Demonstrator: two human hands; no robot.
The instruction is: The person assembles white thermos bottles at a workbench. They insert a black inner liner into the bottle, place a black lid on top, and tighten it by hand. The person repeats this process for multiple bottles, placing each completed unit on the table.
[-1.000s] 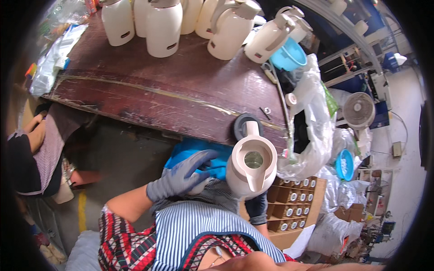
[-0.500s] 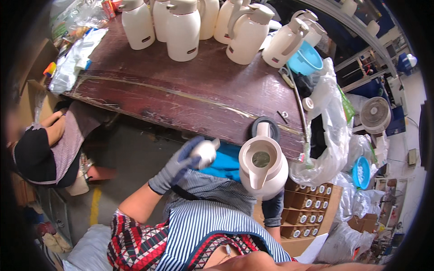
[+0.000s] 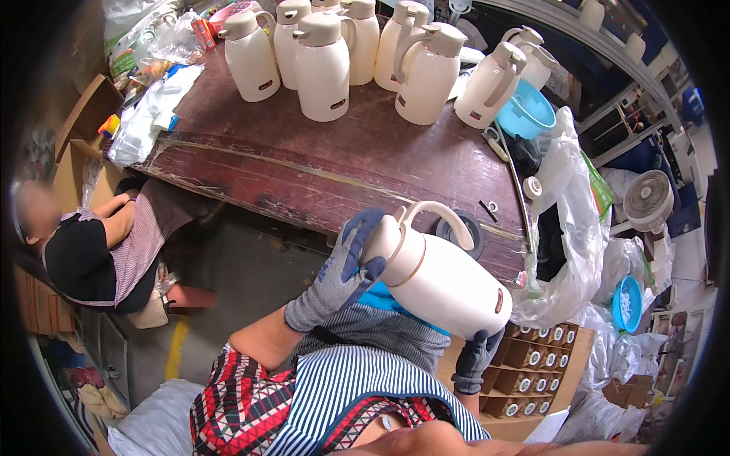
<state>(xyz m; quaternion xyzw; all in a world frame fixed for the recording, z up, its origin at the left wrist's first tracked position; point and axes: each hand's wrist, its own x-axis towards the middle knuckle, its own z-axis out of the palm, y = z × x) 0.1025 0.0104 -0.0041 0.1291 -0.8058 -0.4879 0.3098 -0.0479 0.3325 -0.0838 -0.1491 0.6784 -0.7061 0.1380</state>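
A cream-white thermos jug (image 3: 449, 287) lies tilted in front of me, its top toward the left and its handle uppermost. My left hand (image 3: 334, 277), in a grey and dark blue glove, is closed round the jug's lid (image 3: 382, 240), which sits at the mouth. Whether the lid is fully seated I cannot tell. Under the lower right end of the jug, my gloved right hand (image 3: 479, 359) grips the base, its fingers partly hidden. Just behind the jug, a dark round ring (image 3: 465, 232) lies at the table's near edge.
Several similar jugs (image 3: 323, 80) stand along the back of the dark red table (image 3: 304, 163). A blue basin (image 3: 526, 110) and plastic bags (image 3: 563, 197) are at right. Below right, a divided carton (image 3: 525, 372) holds several pieces. Another person (image 3: 99, 251) sits at left.
The jug has tipped from open mouth up to lying slanted leftward. My left hand has brought the lid from the left onto the mouth. The whole view has shifted slightly.
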